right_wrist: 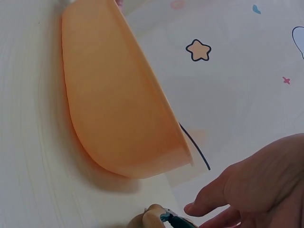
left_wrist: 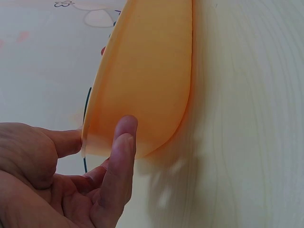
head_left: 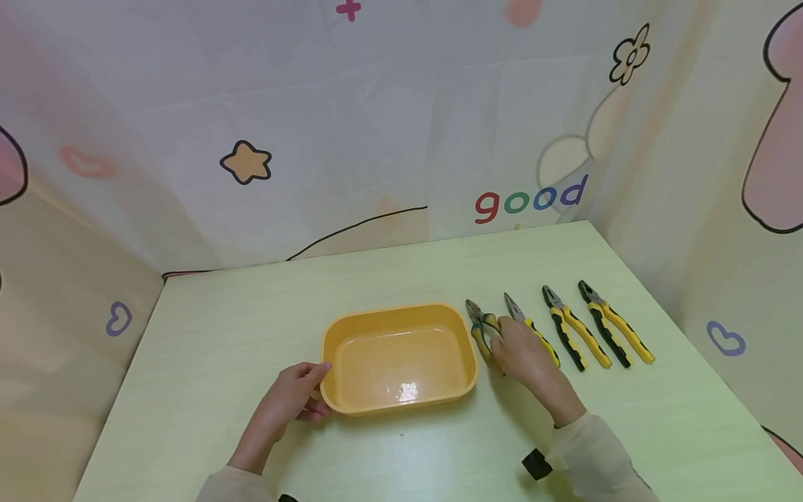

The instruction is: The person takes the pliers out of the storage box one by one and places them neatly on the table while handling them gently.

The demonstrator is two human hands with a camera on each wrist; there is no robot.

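My left hand (head_left: 291, 397) holds the left end of a yellow-orange plastic tub (head_left: 400, 408). In the left wrist view its thumb lies at the rim and its fingers (left_wrist: 122, 156) are against the outer wall. My right hand (head_left: 523, 352) is at the handles of the leftmost pliers (head_left: 475, 311), beside the tub's right end. These pliers have green and yellowish handles, partly covered by the hand. In the right wrist view, the thumb (right_wrist: 209, 197) is just above a dark green handle (right_wrist: 180, 222), with a small gap; the lower fingers are mostly cut off.
Right of that hand lie needle-nose pliers (head_left: 514, 307) with yellow and black handles, partly behind the hand. Two more yellow-and-black pliers, one (head_left: 567, 322) and another (head_left: 607, 317), lie farther right. A printed curtain (head_left: 376, 139) stands behind the pale green table (head_left: 219, 314).
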